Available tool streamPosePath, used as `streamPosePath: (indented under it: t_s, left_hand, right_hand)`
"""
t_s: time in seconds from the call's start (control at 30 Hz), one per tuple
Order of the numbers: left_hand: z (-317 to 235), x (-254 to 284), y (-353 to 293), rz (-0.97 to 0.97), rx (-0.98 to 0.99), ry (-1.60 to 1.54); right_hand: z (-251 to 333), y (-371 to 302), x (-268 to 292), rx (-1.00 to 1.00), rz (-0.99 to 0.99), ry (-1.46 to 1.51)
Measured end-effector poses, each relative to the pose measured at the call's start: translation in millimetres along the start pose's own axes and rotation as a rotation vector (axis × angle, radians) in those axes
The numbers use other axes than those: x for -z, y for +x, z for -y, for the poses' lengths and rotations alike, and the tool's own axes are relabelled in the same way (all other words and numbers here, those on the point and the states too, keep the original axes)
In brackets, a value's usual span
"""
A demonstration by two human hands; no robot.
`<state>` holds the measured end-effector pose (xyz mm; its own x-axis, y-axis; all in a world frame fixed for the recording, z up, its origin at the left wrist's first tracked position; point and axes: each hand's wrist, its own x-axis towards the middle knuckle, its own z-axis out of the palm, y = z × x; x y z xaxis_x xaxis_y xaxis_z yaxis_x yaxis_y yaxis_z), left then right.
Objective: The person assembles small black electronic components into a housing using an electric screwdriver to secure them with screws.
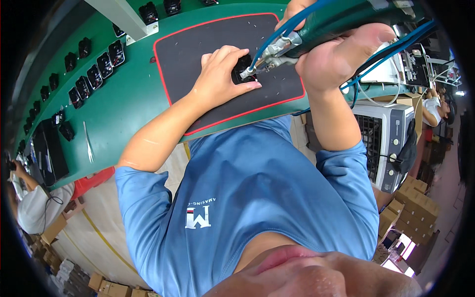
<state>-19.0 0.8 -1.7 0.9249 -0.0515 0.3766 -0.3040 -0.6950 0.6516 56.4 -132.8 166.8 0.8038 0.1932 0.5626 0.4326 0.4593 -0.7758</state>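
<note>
2 hands work over 1 black mat (195,64) with 1 red border on the green table (116,106). The left hand (220,74) pinches 1 small black housing (238,76) between thumb and fingers, the housing lying on the mat toward its right side. The right hand (329,62) is wrapped around 1 green-bodied power tool (321,27), its metal nozzle (277,48) slanting down to the housing; whether the tip touches cannot be told. At least 2 blue hoses (292,22) run along the tool. Left of the mat, 5 pale-rimmed black units (94,76) stand in 1 row, with 2 darker units (66,130) near 1 pair of tweezers (88,142). 1 white air cooler (403,131) and 2 other people (44,205) are farther off.
</note>
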Motion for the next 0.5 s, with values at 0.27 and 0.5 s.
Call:
streamPosePath:
  t_s: [0.27, 0.5]
  left_hand:
    - [-3.2, 2.4, 1.0, 0.016, 0.024, -0.017]
    - [-2.7, 1.2, 0.5, 0.008, -0.002, 0.005]
  right_hand:
    - [-8.0, -8.7, 0.1, -0.017, 0.012, 0.046]
    - [-5.6, -11.7, 0.4, -0.049, 0.001, 0.050]
